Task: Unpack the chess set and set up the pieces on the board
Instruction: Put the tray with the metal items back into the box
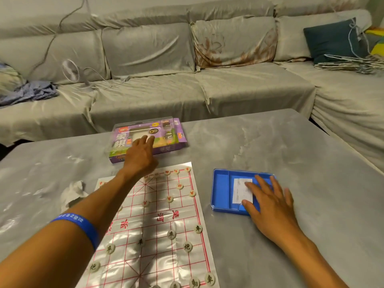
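A shiny paper chess board (153,231) with red lines lies on the grey table (291,146). Several round pale pieces stand on it, red-marked ones (170,198) at the far end and dark-marked ones (171,234) at the near end. My left hand (141,155) stretches over the board's far edge, its straight fingers touching the purple chess set box (175,135) with its clear cover. My right hand (270,201) lies flat with spread fingers on the blue plastic tray (221,190), covering part of a white paper slip (239,189) inside.
A crumpled white wrapper (71,193) lies left of the board. Behind the table runs a grey covered sofa (187,84) with a small white fan (71,72), blue clothes (31,93), a dark teal cushion (330,39) and stacked papers (349,62).
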`<state>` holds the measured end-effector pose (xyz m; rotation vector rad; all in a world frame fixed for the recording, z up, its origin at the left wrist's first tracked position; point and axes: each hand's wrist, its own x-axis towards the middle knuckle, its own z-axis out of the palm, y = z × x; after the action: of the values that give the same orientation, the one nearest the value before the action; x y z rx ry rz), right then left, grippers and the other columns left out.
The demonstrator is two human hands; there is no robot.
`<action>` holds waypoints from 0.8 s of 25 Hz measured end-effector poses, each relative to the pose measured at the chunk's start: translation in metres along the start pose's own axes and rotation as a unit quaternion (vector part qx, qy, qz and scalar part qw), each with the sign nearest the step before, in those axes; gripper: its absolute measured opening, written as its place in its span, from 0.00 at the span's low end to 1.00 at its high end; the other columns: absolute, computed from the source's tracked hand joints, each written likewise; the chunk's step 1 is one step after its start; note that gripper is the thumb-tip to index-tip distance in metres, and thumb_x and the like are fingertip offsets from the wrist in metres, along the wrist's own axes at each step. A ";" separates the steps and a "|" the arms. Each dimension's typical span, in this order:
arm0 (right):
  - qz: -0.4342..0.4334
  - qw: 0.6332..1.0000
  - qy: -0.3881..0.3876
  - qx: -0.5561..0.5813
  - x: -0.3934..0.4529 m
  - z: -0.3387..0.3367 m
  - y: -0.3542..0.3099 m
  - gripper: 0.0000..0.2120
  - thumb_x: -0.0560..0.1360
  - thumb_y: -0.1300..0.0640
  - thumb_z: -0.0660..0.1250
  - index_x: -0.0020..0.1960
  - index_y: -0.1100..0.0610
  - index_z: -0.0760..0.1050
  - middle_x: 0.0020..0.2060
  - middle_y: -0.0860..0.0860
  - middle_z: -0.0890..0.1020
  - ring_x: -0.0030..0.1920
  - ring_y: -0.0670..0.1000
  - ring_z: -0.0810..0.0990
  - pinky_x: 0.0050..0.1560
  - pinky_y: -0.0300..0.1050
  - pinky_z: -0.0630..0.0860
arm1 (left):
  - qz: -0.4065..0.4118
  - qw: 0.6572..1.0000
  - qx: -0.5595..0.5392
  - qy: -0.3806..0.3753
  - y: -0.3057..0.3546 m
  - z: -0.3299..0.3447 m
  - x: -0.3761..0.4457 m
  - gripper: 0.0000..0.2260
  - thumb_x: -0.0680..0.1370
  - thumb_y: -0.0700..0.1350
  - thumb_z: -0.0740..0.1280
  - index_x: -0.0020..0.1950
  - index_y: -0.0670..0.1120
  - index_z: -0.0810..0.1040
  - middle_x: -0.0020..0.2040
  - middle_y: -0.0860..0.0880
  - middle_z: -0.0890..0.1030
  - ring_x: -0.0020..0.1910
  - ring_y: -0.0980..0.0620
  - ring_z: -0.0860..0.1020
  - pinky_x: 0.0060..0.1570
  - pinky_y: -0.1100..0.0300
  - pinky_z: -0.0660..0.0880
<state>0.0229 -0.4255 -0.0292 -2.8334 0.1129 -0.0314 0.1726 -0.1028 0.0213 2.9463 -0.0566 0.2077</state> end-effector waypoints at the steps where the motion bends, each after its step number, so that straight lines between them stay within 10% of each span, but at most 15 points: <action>1: -0.029 0.999 -0.020 0.002 0.000 -0.004 -0.004 0.24 0.82 0.43 0.52 0.76 0.42 0.55 0.78 0.43 0.49 0.78 0.49 0.42 0.75 0.50 0.40 | -0.003 1.000 0.013 -0.014 -0.006 0.001 0.007 0.32 0.75 0.42 0.68 0.76 0.46 0.57 0.75 0.43 0.61 0.73 0.41 0.60 0.67 0.44 0.65; 6: -0.129 0.989 -0.017 0.070 -0.002 -0.022 -0.011 0.09 0.77 0.46 0.63 0.56 0.43 0.71 0.57 0.36 0.72 0.61 0.42 0.71 0.58 0.35 0.64 | 0.005 1.000 0.018 -0.009 -0.023 0.009 0.028 0.25 0.75 0.39 0.67 0.71 0.47 0.68 0.66 0.43 0.74 0.61 0.40 0.73 0.56 0.45 0.75; 20: -0.026 0.995 -0.034 -0.085 -0.001 -0.040 0.011 0.10 0.71 0.61 0.64 0.44 0.45 0.69 0.46 0.43 0.68 0.50 0.48 0.68 0.48 0.43 0.63 | 0.144 0.984 0.003 0.103 0.018 -0.001 -0.007 0.13 0.75 0.45 0.70 0.60 0.47 0.80 0.56 0.45 0.82 0.52 0.44 0.77 0.42 0.53 0.74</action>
<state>0.0197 -0.4478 0.0055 -3.0027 0.0281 0.0664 0.1643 -0.1200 0.0244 2.8932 -0.4535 0.5514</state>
